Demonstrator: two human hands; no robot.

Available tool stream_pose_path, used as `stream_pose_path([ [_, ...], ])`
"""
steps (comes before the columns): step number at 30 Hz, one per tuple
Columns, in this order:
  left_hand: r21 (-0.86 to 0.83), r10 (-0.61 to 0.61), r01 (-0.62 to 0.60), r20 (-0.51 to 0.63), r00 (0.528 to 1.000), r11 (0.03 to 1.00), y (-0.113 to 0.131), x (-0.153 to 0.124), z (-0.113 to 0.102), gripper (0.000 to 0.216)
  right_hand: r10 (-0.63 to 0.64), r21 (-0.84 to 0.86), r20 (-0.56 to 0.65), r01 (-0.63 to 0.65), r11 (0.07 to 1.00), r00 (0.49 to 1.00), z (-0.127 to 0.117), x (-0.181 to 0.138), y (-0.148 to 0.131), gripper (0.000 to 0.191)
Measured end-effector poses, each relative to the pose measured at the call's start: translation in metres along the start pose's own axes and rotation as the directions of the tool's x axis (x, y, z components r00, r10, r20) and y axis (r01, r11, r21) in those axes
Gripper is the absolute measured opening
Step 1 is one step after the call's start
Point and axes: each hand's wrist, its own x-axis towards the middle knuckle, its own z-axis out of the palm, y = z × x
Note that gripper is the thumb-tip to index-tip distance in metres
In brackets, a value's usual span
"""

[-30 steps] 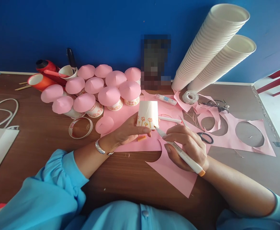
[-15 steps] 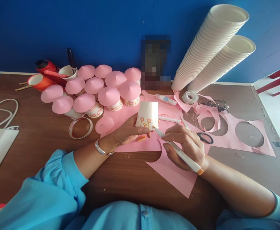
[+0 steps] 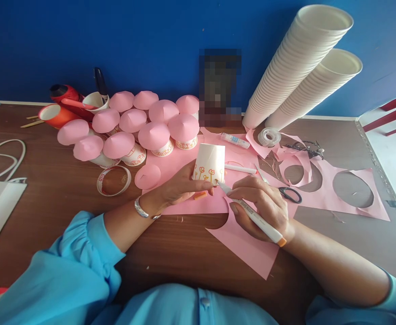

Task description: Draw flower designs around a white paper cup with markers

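My left hand (image 3: 180,186) holds an upside-down white paper cup (image 3: 209,160) by its lower rim; small orange flowers are drawn around that rim. My right hand (image 3: 263,207) grips a white marker (image 3: 252,214) with an orange end, its tip touching the cup's lower right edge. Both hands rest over pink paper (image 3: 184,171) on the brown table (image 3: 58,189). An orange marker cap (image 3: 200,195) lies under my left fingers.
Several cups with pink paper cone tops (image 3: 153,135) stand behind on the left. Two long stacks of white cups (image 3: 299,67) lean against the blue wall. Glue tube (image 3: 235,140), tape roll (image 3: 268,136), scissors (image 3: 291,194), cut pink sheets (image 3: 350,189) lie right.
The marker tip has shifted slightly up and left along the cup's rim. The cup has tilted a little in my left hand.
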Motion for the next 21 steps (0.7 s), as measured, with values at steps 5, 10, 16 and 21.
stream_pose_path([
  [5,0.026,0.017,-0.018,0.030,0.999,0.999,0.0026,0.0001,0.0008,0.036,0.000,-0.002,0.001,0.000,1.000,1.000,0.0001,0.0001,0.0009,0.019],
  [10,0.028,0.004,-0.004,0.020,1.000,1.000,-0.0005,0.0003,-0.0012,0.037,0.009,0.001,-0.012,-0.009,1.000,1.000,-0.0003,0.0001,0.0007,0.020],
  [16,0.031,-0.031,0.031,-0.009,0.999,0.999,-0.0030,-0.0004,-0.0040,0.039,0.016,0.000,-0.013,-0.016,1.000,1.000,0.0002,-0.0003,-0.0002,0.020],
  [21,0.014,-0.037,0.038,-0.020,0.999,0.999,-0.0030,-0.0012,-0.0043,0.041,0.012,-0.002,-0.005,-0.012,1.000,1.000,0.0004,-0.0003,-0.0007,0.020],
])
